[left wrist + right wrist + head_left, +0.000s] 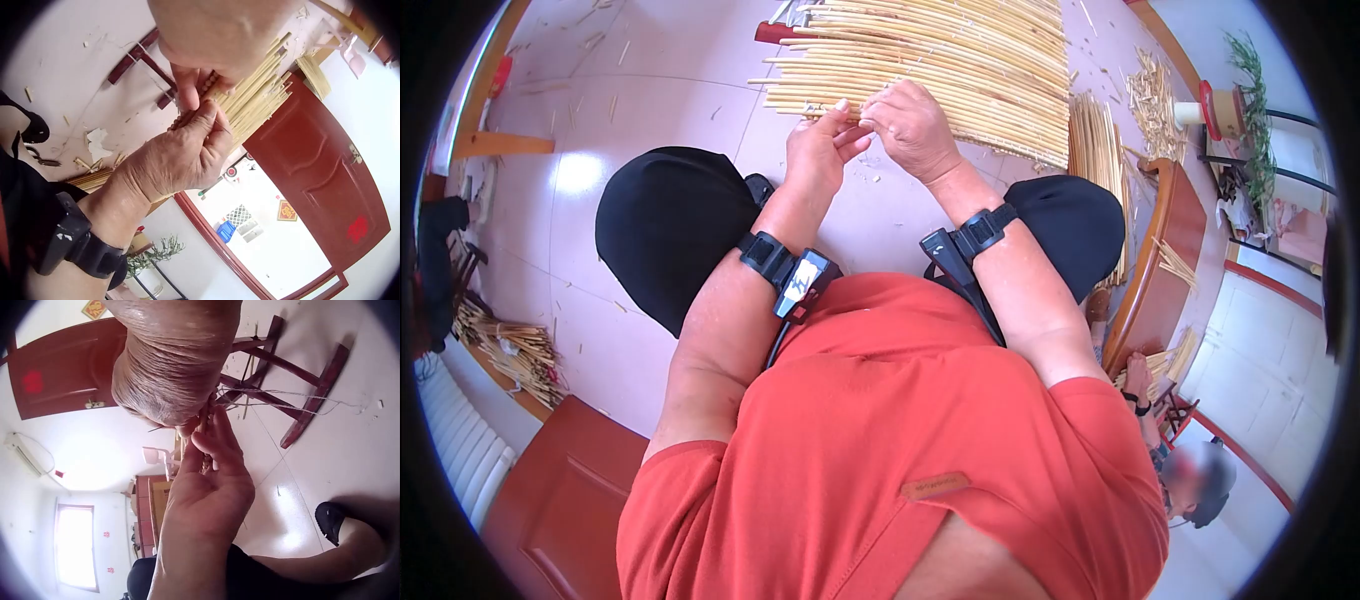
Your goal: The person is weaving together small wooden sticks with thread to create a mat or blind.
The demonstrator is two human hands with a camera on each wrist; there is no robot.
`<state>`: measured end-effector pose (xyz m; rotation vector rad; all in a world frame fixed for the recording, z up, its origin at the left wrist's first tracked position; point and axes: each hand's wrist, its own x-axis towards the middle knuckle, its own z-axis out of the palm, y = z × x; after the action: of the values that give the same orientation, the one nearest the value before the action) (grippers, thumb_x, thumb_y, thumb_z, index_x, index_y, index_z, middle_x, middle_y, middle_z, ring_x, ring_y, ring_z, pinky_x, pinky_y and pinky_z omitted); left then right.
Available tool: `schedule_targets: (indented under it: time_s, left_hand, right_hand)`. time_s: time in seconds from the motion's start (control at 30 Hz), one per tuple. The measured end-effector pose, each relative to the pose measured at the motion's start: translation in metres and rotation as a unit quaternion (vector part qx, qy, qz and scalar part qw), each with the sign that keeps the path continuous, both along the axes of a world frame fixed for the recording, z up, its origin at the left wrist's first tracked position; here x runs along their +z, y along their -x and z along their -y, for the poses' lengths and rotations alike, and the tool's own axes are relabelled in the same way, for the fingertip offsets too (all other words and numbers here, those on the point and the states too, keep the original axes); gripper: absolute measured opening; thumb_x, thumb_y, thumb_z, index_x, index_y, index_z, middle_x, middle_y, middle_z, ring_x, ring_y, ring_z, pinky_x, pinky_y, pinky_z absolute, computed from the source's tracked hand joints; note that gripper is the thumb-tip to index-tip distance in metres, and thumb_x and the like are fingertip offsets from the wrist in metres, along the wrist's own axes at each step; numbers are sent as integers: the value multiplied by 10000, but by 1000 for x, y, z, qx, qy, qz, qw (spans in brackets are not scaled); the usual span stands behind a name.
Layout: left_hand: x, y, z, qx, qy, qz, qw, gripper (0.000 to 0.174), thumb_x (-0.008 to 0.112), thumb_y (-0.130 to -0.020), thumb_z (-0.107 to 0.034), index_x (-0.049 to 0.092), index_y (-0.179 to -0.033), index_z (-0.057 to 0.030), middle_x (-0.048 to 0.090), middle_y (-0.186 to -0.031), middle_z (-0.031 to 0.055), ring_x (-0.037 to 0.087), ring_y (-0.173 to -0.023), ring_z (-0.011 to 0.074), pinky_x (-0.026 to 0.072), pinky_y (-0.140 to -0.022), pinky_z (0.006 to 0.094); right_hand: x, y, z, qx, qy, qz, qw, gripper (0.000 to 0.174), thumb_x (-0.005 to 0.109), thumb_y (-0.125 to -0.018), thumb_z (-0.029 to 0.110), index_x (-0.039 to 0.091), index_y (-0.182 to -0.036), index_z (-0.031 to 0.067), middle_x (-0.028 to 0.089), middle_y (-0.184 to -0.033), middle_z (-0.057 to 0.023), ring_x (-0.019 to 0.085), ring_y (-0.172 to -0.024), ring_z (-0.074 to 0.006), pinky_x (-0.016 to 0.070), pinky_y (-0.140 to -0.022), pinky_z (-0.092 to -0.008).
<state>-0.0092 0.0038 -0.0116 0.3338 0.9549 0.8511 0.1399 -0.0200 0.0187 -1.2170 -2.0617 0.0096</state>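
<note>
A mat of pale yellow stalks (pixel 940 60) laid side by side stretches away in front of the knees. At its near edge, towards the left end, both hands work close together. My left hand (pixel 815 155) holds that edge, thumb and fingers about the outermost stalk. The right hand (pixel 910 130) pinches at the same edge just beside it, fingertips bent down; in the left wrist view its thumb presses against the forefinger. A thin dark strand (pixel 155 429) sticks out by the right fingers. Between the fingertips, the exact grip is mostly hidden.
Beneath the mat stands a dark red wooden frame (pixel 315 397) with pale cords (pixel 337 402) trailing from it. Loose stalks (pixel 1097 140) lie right of the mat, near a wooden board (pixel 1165 250). Another person (pixel 1200 480) sits at far right. Stalk scraps litter the tiled floor.
</note>
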Motion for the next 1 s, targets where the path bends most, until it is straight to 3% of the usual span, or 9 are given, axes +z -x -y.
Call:
schedule_targets:
  time_s: [0.2,0.23,0.3,0.37,0.47,0.53,0.67,0.8,1.0]
  left_hand:
    - [-6,0,0,15,16,2,1000,222,629,-896,-134,546,-1051,1,627,-876,97,679,-759,216,566,-555,268]
    - [-3,-2,2,55,5,49,997,224,628,-898,-141,547,-1054,-3,628,-877,98,683,-761,224,560,-537,268]
    - [-1,-2,5,88,-8,94,992,225,627,-900,-147,548,-1058,-6,629,-878,98,687,-764,232,555,-520,268]
    - [-1,2,-5,23,4,-4,1000,227,616,-911,-164,550,-1064,-10,631,-889,101,691,-782,241,545,-510,270]
    - [2,3,-4,13,2,-7,1000,234,600,-924,-179,545,-1076,-10,630,-904,103,691,-810,240,536,-522,264]
    - [1,4,-3,1,-2,1,1000,232,599,-925,-177,542,-1076,-10,630,-906,105,690,-814,239,534,-526,263]
    - [1,5,-5,0,1,1,1000,223,592,-927,-173,546,-1069,-8,635,-903,107,689,-820,235,490,-486,247]
    - [8,8,-9,-2,-8,-5,1000,221,589,-927,-173,551,-1064,-3,638,-886,102,689,-820,232,437,-458,233]
    - [12,9,-11,10,-27,-13,1000,217,590,-927,-173,556,-1049,4,647,-890,112,687,-819,229,444,-464,237]
  right_hand:
    - [28,11,9,60,29,1,998,98,637,-690,8,662,-754,78,660,-797,-35,599,-765,-226,498,-706,-324]
    - [37,15,9,58,31,0,998,98,637,-690,8,662,-754,78,660,-797,-35,599,-765,-226,498,-706,-324]
    - [57,22,7,62,-13,-93,994,116,628,-739,0,680,-817,66,670,-843,-61,616,-784,-237,510,-718,-321]
    - [50,11,8,-91,42,-263,960,162,617,-844,27,667,-997,40,666,-919,-89,631,-802,-235,511,-740,-307]
    - [21,-15,14,-173,111,-197,959,200,679,-773,90,680,-972,112,662,-901,-65,619,-860,-238,509,-760,-347]
    - [5,-18,16,-68,27,24,997,176,695,-747,117,668,-920,100,643,-866,-58,606,-853,-235,498,-766,-346]
    - [4,2,8,-50,17,-8,999,127,689,-710,121,623,-815,97,583,-786,-43,580,-792,-246,495,-730,-356]
    - [2,-5,-3,-11,17,9,1000,144,698,-716,82,631,-844,89,601,-825,-55,591,-797,-255,504,-708,-352]
    - [14,-8,-20,48,6,45,998,93,672,-727,92,610,-793,108,580,-774,-33,594,-762,-238,502,-666,-344]
